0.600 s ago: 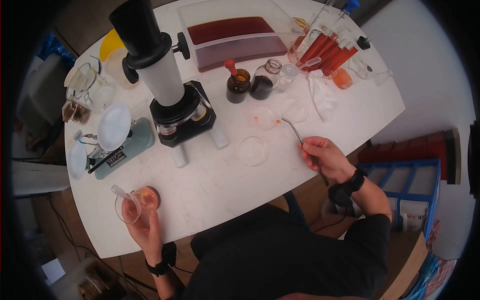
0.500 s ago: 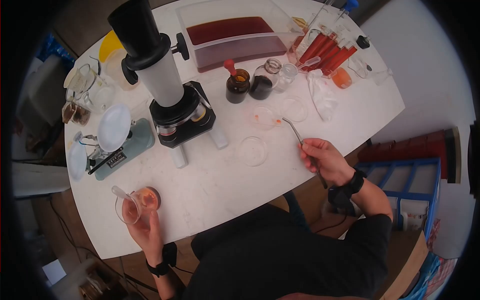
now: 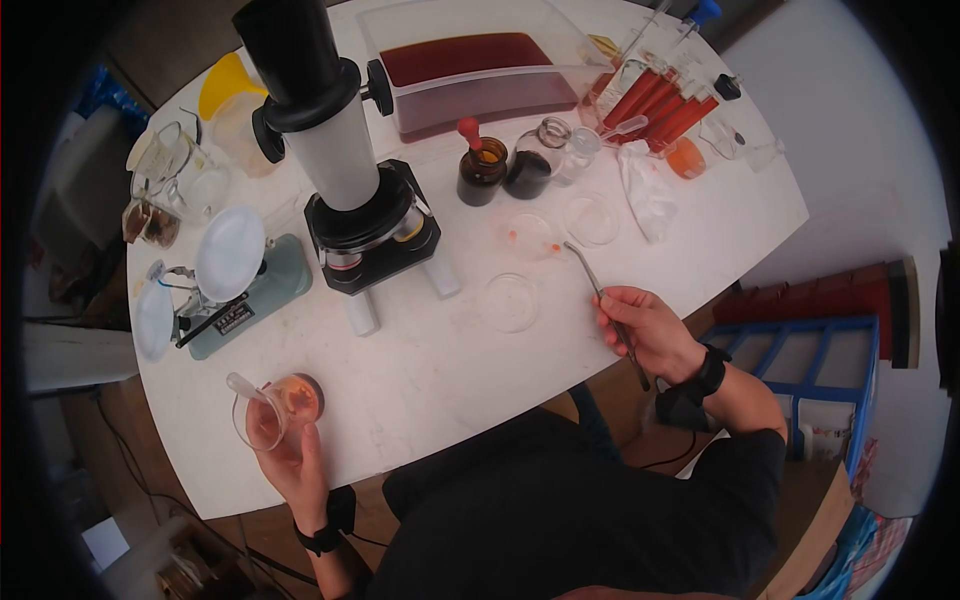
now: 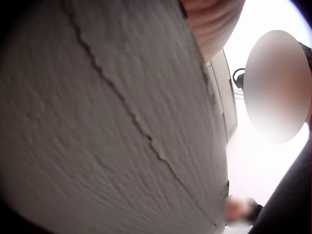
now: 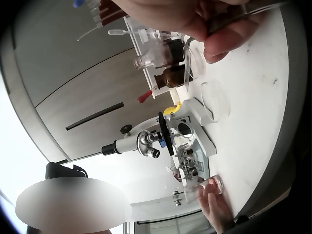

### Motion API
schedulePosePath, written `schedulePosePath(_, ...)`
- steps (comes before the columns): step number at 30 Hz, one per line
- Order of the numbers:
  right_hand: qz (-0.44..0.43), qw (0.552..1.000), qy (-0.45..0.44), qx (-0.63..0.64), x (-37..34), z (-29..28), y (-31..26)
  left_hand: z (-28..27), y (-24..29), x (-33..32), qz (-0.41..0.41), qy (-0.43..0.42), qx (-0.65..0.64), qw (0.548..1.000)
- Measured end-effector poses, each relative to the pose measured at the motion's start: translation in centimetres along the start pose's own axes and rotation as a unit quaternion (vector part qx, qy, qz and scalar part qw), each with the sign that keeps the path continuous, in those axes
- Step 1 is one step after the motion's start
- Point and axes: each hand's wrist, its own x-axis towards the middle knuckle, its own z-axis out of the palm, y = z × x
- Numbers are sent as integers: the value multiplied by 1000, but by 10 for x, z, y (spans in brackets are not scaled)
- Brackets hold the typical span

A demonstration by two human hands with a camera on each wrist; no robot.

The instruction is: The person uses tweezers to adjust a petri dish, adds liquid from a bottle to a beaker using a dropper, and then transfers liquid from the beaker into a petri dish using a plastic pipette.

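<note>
In the head view, the right hand [image 3: 652,335] holds metal tweezers [image 3: 606,300] between thumb and fingers, their tip beside a clear dish [image 3: 530,226] with small orange pieces. Two more clear dishes [image 3: 511,303] lie close by. At the table's left front, the left hand [image 3: 295,475] has its fingers round a glass beaker [image 3: 243,425] with a pale dropper [image 3: 241,385] in it. Against the beaker is a round dish [image 3: 301,396] with orange contents. The right wrist view shows the right hand [image 5: 195,24] close up and the left hand [image 5: 214,209] farther off.
A microscope [image 3: 335,150] and a balance scale [image 3: 265,290] stand left of centre. Behind are a brown bottle [image 3: 481,178], a dark-filled bottle [image 3: 528,174], a plastic tub [image 3: 490,105] of red liquid and red test tubes [image 3: 680,120]. White tissue [image 3: 648,190] lies right, glassware [image 3: 205,190] left.
The right hand has shifted slightly toward the table's front edge, and the tweezers lie at a slightly different angle in it. The left hand still holds the beaker, nearly unmoved.
</note>
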Motion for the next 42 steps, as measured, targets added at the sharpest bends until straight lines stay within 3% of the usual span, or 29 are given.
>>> schedulePosePath(23,-14,998,51,-14,-6,-1,-4,-2,-3,-2,-2,1,4,1000)
schedulePosePath(42,-25,999,42,14,-6,-6,0,-1,-1,-1,-1,4,-7,1000)
